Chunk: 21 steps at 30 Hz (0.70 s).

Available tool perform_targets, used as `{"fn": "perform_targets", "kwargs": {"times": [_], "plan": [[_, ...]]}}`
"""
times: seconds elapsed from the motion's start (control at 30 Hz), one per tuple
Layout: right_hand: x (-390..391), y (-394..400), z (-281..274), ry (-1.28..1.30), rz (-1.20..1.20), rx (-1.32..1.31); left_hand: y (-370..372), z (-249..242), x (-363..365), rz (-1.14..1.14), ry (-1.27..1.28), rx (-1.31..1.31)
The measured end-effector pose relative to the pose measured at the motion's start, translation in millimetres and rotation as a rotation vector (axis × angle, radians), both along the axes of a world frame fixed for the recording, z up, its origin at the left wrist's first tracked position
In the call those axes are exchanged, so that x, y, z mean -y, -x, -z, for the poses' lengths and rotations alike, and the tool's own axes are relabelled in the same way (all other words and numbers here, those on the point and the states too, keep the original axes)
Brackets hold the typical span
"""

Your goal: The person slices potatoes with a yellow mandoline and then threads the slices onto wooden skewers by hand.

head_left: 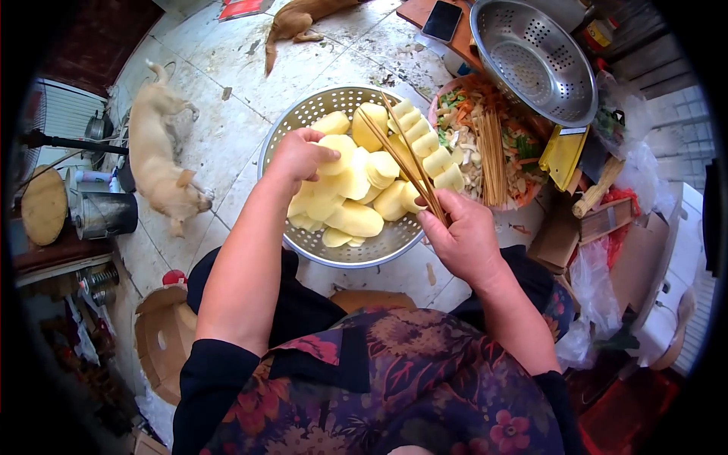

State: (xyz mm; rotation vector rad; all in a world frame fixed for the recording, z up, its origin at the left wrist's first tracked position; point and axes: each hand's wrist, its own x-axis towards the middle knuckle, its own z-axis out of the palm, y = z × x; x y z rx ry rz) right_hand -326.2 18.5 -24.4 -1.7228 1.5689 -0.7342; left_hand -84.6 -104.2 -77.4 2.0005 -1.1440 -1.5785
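In front of me a perforated metal colander (343, 260) holds peeled potatoes (355, 219) and thin potato slices (312, 202). My left hand (300, 161) is over its left side, thumb and fingers closed on a potato slice (335, 155). Several bamboo skewers (393, 144) are gripped in my right hand (459, 227) at the colander's right rim; they point up and left across the potatoes. Potato pieces threaded on skewers (422, 138) lie along the right rim. Which skewer tips touch potato is hard to tell.
Right of the colander, a basin of chopped vegetables (462, 106) bears a bundle of skewers (491, 159). Beyond it are an empty metal colander (535, 64) and a phone (442, 20). A tan dog (161, 140) lies left; a brown dog (309, 17) is at the top. A cardboard box (161, 337) stands lower left.
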Motion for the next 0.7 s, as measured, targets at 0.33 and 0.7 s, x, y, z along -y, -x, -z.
{"fn": "perform_targets", "kwargs": {"times": [0.33, 0.7], "plan": [[0, -35, 9, -0.088, -0.095, 0.059, -34, 21, -44, 0.261, 0.432, 0.461], [1, -63, 28, -0.613, -0.035, 0.497, -50, 12, -40, 0.129, 0.387, 0.237]]}}
